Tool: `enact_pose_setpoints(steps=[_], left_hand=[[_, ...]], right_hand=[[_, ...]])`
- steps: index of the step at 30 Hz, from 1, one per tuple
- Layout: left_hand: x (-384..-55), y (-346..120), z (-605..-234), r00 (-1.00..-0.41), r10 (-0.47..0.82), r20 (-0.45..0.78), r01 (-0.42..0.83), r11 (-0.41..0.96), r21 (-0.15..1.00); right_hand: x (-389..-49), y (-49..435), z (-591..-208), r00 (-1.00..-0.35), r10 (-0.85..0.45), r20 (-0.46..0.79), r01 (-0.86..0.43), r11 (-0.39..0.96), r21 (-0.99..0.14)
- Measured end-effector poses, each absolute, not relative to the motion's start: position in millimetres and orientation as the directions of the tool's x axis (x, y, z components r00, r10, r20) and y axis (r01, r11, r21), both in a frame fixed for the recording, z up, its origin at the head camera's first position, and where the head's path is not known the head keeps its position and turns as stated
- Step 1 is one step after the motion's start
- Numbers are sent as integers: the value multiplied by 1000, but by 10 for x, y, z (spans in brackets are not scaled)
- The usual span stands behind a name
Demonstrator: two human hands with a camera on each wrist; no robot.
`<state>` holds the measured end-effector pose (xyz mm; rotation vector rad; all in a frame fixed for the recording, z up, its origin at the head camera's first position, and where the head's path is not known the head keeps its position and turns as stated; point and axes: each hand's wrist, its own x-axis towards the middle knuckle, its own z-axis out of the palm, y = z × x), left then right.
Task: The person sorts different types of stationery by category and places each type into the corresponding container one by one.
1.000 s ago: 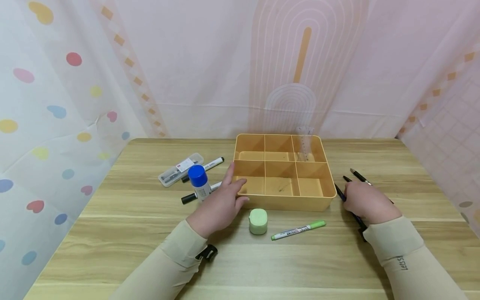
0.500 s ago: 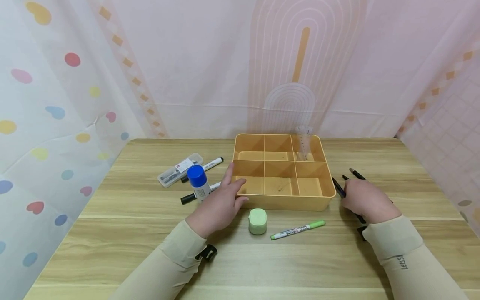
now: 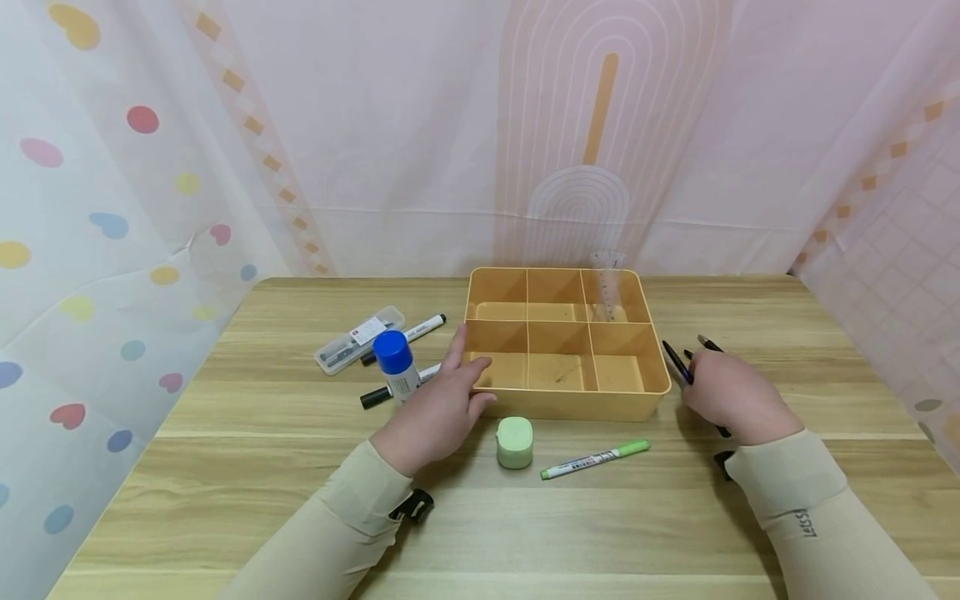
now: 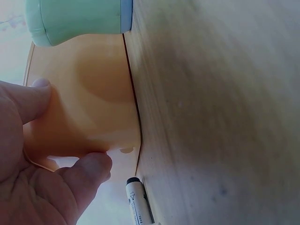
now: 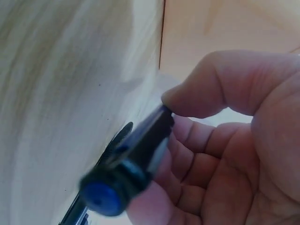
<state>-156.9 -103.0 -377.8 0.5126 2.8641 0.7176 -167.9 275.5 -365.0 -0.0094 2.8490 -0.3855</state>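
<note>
While my right hand [image 3: 738,402] is pinching a dark pen [image 3: 677,361] just beside the box [image 3: 573,406], the head view is showing my left hand [image 3: 433,418] resting at the box's near left corner, its fingers spreading loosely rather than clutching. Other pens [image 3: 708,342] are lying by my right hand on the bench [image 3: 487,542]; a highlighter [image 3: 596,460] and a green block [image 3: 515,442] are sitting in front of the box, and a ruler [image 3: 607,293] is leaning in its far right compartment. From the left wrist, a fingertip is touching the box's wall, and a marker [image 4: 138,202] is lying beyond the corner. From the right wrist, my thumb and fingers are gripping the pen, its blue end facing me. I am judging this the picking-up step; the next move is calling for a steady pinch and a lift clear of the wall.
</note>
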Motion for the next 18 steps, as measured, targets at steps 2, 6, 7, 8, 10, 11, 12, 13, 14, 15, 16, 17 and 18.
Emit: enact_pose_setpoints(steps=[2, 6, 7, 8, 10, 11, 12, 13, 14, 15, 16, 17, 18], left_hand=[[-1571, -1029, -3778, -931, 360, -57, 291, 828, 480], [-1571, -1029, -3782, -932, 358, -59, 287, 828, 481], [-1571, -1030, -3783, -932, 358, -60, 287, 828, 482], [-1569, -1031, -3783, -932, 357, -61, 286, 828, 482], [-1567, -1033, -3784, -932, 357, -61, 285, 828, 483], [-1566, -1033, -3785, -932, 357, -62, 285, 828, 483], [-1566, -1034, -3785, -932, 358, -61, 286, 827, 483], [-1566, -1033, -3785, -931, 359, -61, 287, 827, 483], [-1567, -1032, -3785, -931, 360, -60, 288, 827, 482], [-1568, -1031, -3785, -931, 360, -58, 290, 827, 482], [-1569, -1031, -3786, -931, 361, -58, 291, 827, 481], [-1570, -1029, -3785, -931, 361, -57, 291, 827, 481], [-1569, -1029, -3785, -931, 361, -56, 291, 827, 481]], right_hand=[[-1683, 2759, -3642, -969, -36, -244, 32, 963, -268], [-1684, 2764, -3624, -977, -35, -210, 26, 960, -278], [-1683, 2763, -3620, -979, -35, -203, 24, 959, -282], [-1683, 2761, -3617, -980, -32, -198, 26, 958, -286], [-1680, 2756, -3610, -981, -25, -192, 34, 954, -299], [-1679, 2754, -3607, -982, -21, -186, 38, 951, -307], [-1677, 2751, -3606, -984, -18, -175, 38, 950, -311], [-1676, 2750, -3603, -987, -15, -162, 38, 948, -315], [-1674, 2748, -3599, -988, -11, -151, 38, 947, -320], [-1672, 2746, -3594, -990, -8, -138, 38, 945, -324], [-1671, 2745, -3592, -992, -5, -122, 35, 945, -325], [-1670, 2744, -3587, -994, -4, -107, 31, 945, -326], [-1667, 2742, -3582, -995, -2, -97, 30, 943, -330]])
